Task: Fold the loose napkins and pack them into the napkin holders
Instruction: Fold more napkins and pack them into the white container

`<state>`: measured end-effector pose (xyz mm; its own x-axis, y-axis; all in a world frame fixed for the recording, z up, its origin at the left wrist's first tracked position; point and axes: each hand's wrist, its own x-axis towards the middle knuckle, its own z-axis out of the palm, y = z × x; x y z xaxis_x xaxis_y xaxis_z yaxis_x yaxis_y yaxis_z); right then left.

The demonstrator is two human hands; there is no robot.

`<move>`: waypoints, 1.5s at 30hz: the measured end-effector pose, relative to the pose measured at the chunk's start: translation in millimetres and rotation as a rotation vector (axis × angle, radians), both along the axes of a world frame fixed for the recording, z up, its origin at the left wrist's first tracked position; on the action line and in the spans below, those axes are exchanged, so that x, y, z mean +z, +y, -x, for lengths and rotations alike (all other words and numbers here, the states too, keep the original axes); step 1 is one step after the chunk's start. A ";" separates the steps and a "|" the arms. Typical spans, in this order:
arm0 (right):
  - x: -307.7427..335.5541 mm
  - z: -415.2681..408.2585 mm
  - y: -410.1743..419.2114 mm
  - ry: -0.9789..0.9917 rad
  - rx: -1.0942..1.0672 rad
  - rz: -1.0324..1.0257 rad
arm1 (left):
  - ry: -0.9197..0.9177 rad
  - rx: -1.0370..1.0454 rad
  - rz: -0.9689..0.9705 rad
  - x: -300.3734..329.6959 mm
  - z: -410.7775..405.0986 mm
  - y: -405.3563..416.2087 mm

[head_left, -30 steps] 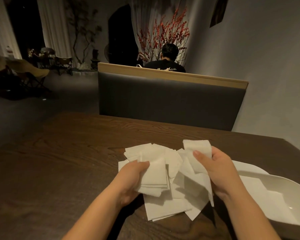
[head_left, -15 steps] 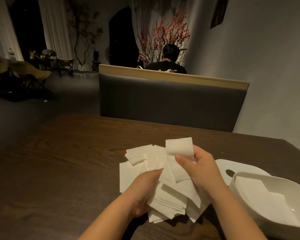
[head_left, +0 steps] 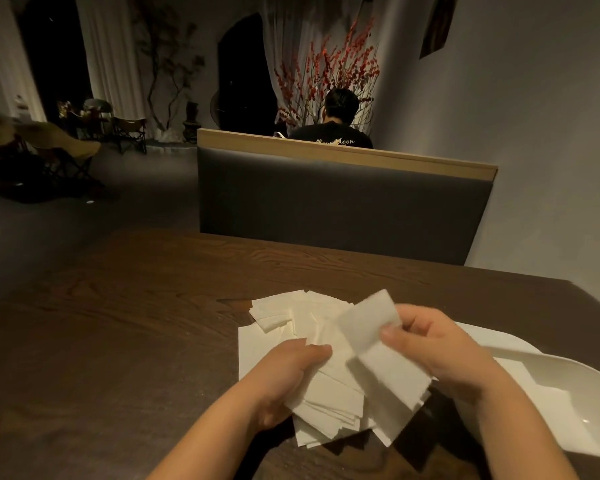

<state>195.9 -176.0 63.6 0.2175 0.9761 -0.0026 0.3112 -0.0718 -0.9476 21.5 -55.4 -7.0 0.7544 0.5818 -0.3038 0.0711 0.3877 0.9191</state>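
Napkins (head_left: 329, 403): my left hand (head_left: 284, 379) grips the stack from 9 o'clock; right hand (head_left: 440, 351) pinches one napkin (head_left: 368, 323) above it. White holder (head_left: 589, 403) at 3 o'clock.

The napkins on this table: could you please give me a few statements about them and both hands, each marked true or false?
1. The right hand pinches a white napkin. True.
2. The left hand rests flat on bare wood. False: it grips a stack of napkins.
3. The white holder sits at the left of the table. False: it sits at the right.
4. Loose napkins lie on the table beyond the hands. True.
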 end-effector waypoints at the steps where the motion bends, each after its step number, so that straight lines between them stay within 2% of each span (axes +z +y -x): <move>1: -3.3 -2.1 -0.6 -0.086 0.065 0.084 | 0.005 -0.026 -0.012 1.0 1.5 0.7; 4: -15.3 -2.2 8.4 -0.417 0.115 0.168 | 0.023 -0.092 -0.038 4.1 3.5 0.6; 7: -21.9 -1.5 15.7 -0.545 0.106 0.190 | 0.019 -0.117 -0.035 6.6 5.0 1.0; 13: -25.1 -4.0 10.9 -0.424 -0.048 0.281 | -0.010 -0.074 0.040 3.6 8.0 9.7; 17: -20.6 -11.0 8.4 -0.333 -0.104 0.262 | -0.046 -0.103 0.097 2.5 11.0 14.0; 20: -15.1 -13.9 5.5 -0.293 -0.152 0.221 | -0.078 -0.052 0.108 -0.2 9.3 14.4; 22: -13.5 -11.6 5.1 -0.147 -0.233 0.150 | -0.063 0.021 0.047 -1.6 6.6 13.8; 25: -15.2 3.4 9.6 0.182 -0.321 0.011 | -0.093 0.103 0.028 -1.1 2.1 9.0; 27: -20.3 19.2 16.3 0.282 -0.343 -0.033 | -0.125 0.130 0.044 -0.5 -1.6 4.2; 32: -40.2 49.0 33.9 0.142 -0.413 -0.007 | -0.205 0.226 0.114 5.4 -9.0 -9.5; 36: -41.9 54.9 34.7 0.264 -0.365 0.012 | -0.290 0.222 0.294 9.1 -10.8 -13.0; 39: -37.0 52.5 30.1 0.361 -0.310 0.001 | -0.294 0.206 0.312 9.3 -9.8 -15.1; 41: -38.7 52.6 28.9 0.259 -0.281 0.008 | -0.257 0.235 0.251 8.3 -8.5 -18.8; 44: -44.2 52.2 30.7 -0.012 -0.354 0.023 | -0.223 0.295 0.099 8.7 -8.1 -25.8; 45: -42.7 52.9 29.2 -0.028 -0.369 0.035 | -0.231 0.309 0.091 10.5 -7.5 -29.0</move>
